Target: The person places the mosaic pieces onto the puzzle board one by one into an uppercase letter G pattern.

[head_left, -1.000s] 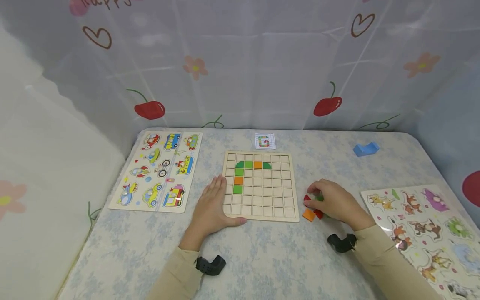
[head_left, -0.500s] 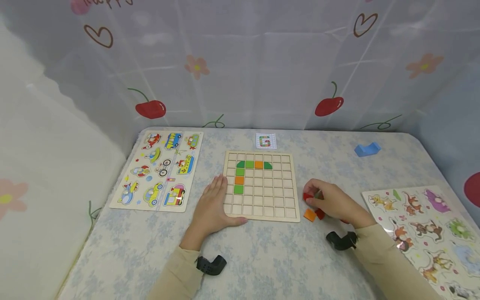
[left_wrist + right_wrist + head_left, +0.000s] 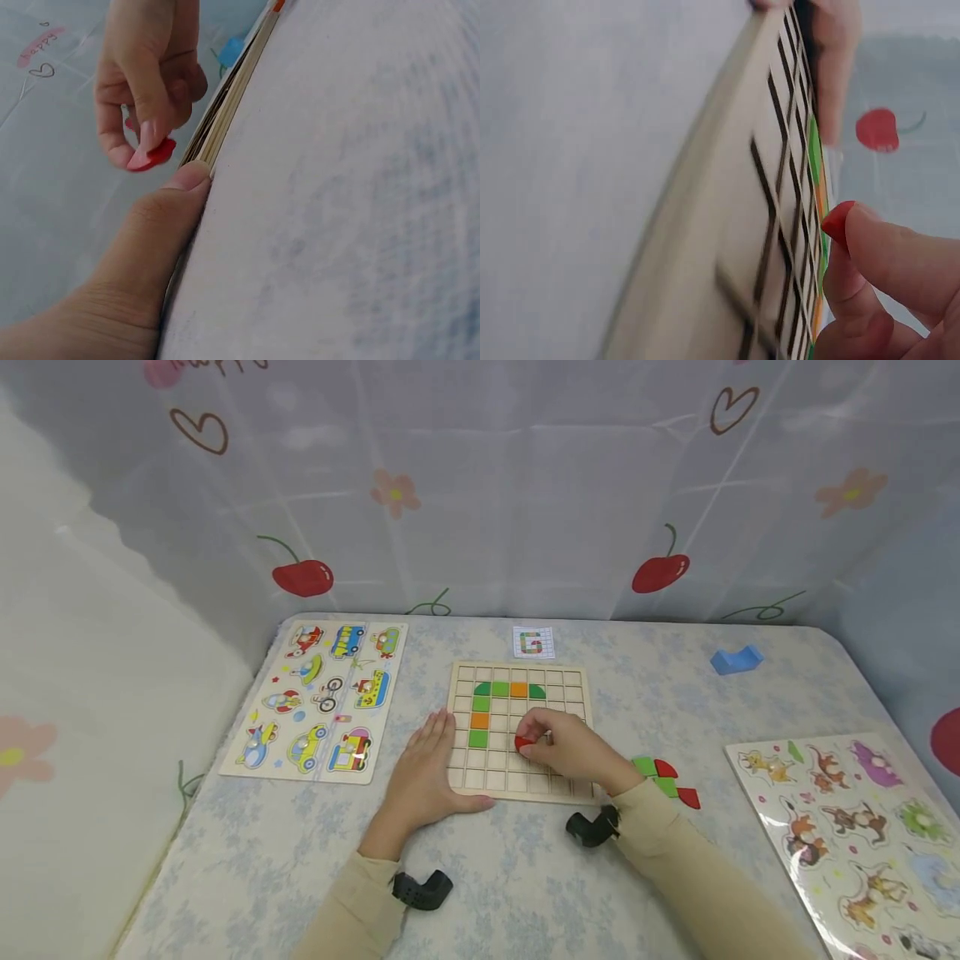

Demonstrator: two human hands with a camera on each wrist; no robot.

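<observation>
A wooden grid board [image 3: 495,781] lies mid-table, bearing green and orange tiles [image 3: 479,721] that form a corner along its upper left. My left hand [image 3: 423,781] rests against the board's left side, fingers straight, thumb spread along the near edge. Over the board's middle, my right hand [image 3: 573,747] pinches a red tile [image 3: 522,742] with a curved edge between thumb and fingertips. The right wrist view shows the red tile [image 3: 838,223] close above the grid. Right of the board, green square tiles [image 3: 663,786] and red quarter-round tiles [image 3: 687,797] lie loose, partly beside my sleeve.
A small pattern card [image 3: 533,643] lies behind the board. A vehicle puzzle board [image 3: 382,710] is at the left, an animal puzzle board [image 3: 817,793] at the right. Toward the back right sits a blue block [image 3: 737,660]. A printed curtain [image 3: 495,527] hangs behind the table.
My right hand has picked up a red tile from the loose pile and moved left over the board. Several loose green and red tiles are now uncovered. The left hand stays put.
</observation>
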